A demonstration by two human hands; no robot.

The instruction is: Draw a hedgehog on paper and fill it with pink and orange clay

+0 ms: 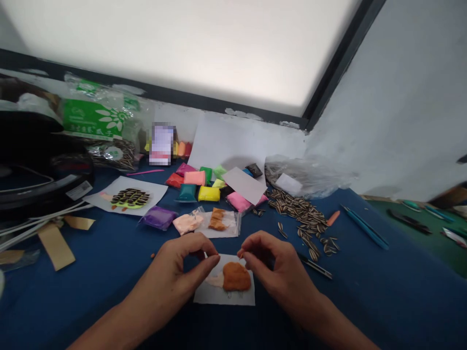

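A small white card [241, 298] lies in front of me, bearing a brown clay body [236, 277] with a pale pink clay head [216, 280] at its left. Pencilled legs show beneath the body. My left hand [178, 270] hovers over the card's upper left, thumb and forefinger tips pinched together. Over the upper right corner, my right hand [279, 267] is pinched too, close to the body's top edge. Whatever either pinch holds is too small to name. Beyond the hands are an opened packet of brown clay [218, 219] and a packet of pale peach clay [188, 221].
Several coloured clay packets [209, 194] lie farther back. Striped sunflower seeds [299, 209] are heaped at right, near a utility knife [315, 266] and blue tweezers [366, 227]. A finished seed-backed clay animal [130, 198] rests at left. A seed bag [98, 121] stands behind.
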